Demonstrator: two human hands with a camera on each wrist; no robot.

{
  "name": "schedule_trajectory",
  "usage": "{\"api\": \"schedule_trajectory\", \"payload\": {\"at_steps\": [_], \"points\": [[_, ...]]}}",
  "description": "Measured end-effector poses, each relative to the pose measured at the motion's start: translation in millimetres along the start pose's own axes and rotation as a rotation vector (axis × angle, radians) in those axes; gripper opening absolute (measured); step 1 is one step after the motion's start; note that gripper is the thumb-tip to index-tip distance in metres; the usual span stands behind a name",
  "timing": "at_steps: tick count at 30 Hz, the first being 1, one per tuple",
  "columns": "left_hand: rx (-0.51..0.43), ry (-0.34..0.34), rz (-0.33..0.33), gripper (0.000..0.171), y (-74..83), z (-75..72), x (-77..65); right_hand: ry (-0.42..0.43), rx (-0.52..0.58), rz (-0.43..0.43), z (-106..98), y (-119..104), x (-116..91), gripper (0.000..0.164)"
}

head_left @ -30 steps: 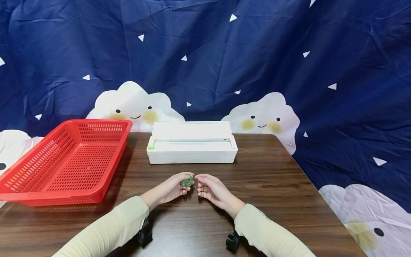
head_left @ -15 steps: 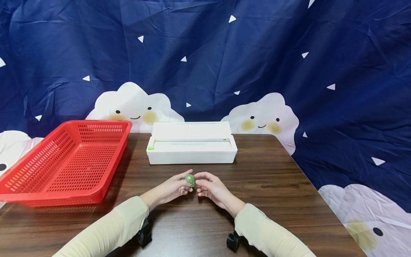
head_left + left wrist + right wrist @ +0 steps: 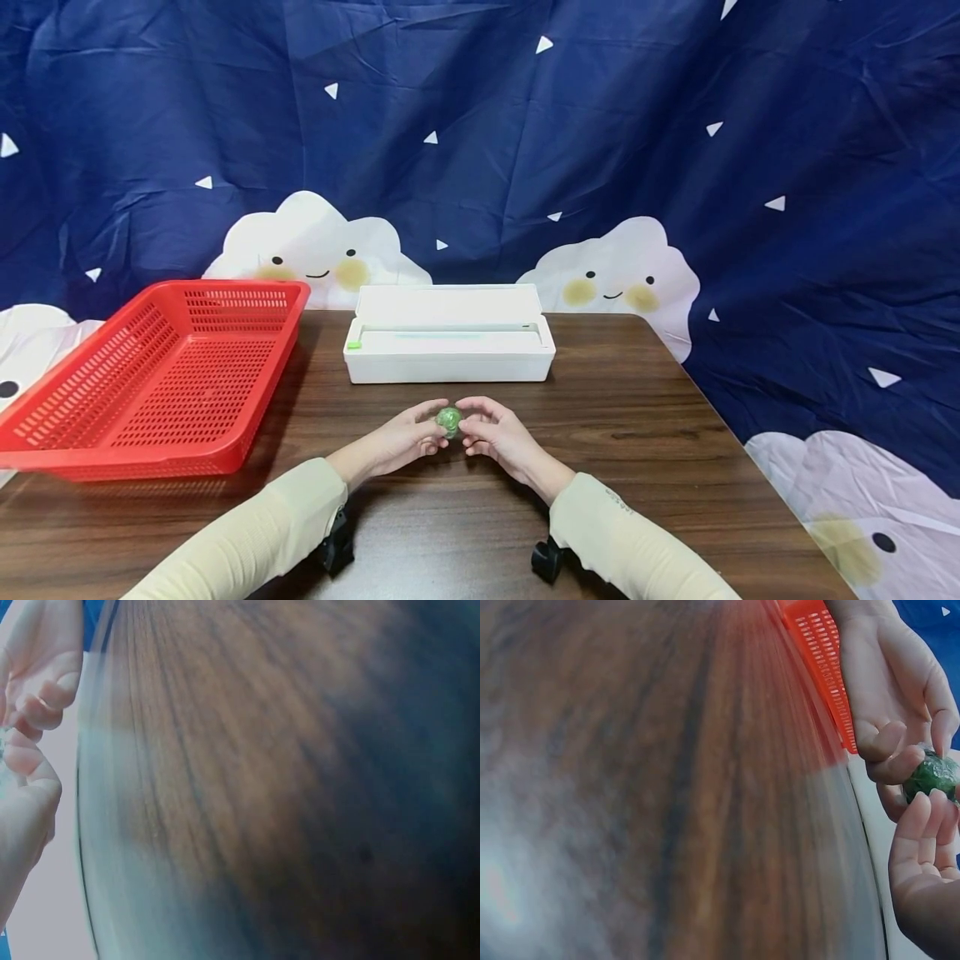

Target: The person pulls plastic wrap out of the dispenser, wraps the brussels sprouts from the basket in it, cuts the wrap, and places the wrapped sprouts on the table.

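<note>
A small round green thing wrapped in clear film (image 3: 449, 422) is held between both hands above the table, in front of the white box. My left hand (image 3: 401, 440) pinches it from the left, thumb on the near side. From the right, my right hand (image 3: 504, 440) grips it with thumb and curved fingertips. The right wrist view shows the crinkled film on the green ball (image 3: 932, 775), with the left hand (image 3: 891, 682) above and the right hand (image 3: 930, 889) below. Only parts of both hands enter the left wrist view, where the ball is mostly out of frame.
A white lidded box (image 3: 450, 367) with a green tab (image 3: 354, 345) at its left end stands beyond the hands, lid raised. On the left is a red perforated basket (image 3: 281, 358). The brown wooden table (image 3: 637, 467) ends before a blue cloud-patterned curtain (image 3: 480, 108).
The green ball has moved slightly right, out of the left hand's palm side to between the fingertips. My right hand, earlier apart from it, now holds it too. Box and basket have stayed put.
</note>
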State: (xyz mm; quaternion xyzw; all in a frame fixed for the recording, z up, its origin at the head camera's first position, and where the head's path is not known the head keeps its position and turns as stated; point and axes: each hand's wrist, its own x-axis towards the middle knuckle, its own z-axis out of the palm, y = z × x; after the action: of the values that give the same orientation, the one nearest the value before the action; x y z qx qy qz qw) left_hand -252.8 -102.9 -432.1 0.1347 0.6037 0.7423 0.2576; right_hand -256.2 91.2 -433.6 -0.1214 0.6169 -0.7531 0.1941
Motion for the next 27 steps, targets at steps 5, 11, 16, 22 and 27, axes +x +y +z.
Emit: {"api": "schedule_trajectory", "payload": {"at_steps": [5, 11, 16, 22, 27], "points": [[-0.008, 0.016, 0.014, 0.043, -1.3, -0.7, 1.1, -0.011, -0.029, -0.007, -1.8, 0.5, 1.5, 0.043], [-0.006, 0.002, 0.031, 0.036, 0.6, -3.3, -0.1, -0.034, -0.06, 0.009, -4.5, 1.2, 3.0, 0.048], [0.011, 0.003, 0.05, 0.046, 1.7, -5.2, -0.7, -0.033, -0.081, 0.012, -5.5, 2.1, 4.2, 0.045], [-0.017, 0.01, 0.054, 0.048, 2.2, -5.2, -0.2, -0.026, -0.079, -0.003, -4.8, 1.8, 4.8, 0.043], [-0.015, 0.019, 0.052, 0.053, 1.3, -6.2, 0.1, -0.015, -0.076, -0.006, -4.6, 1.2, 4.6, 0.039]]}}
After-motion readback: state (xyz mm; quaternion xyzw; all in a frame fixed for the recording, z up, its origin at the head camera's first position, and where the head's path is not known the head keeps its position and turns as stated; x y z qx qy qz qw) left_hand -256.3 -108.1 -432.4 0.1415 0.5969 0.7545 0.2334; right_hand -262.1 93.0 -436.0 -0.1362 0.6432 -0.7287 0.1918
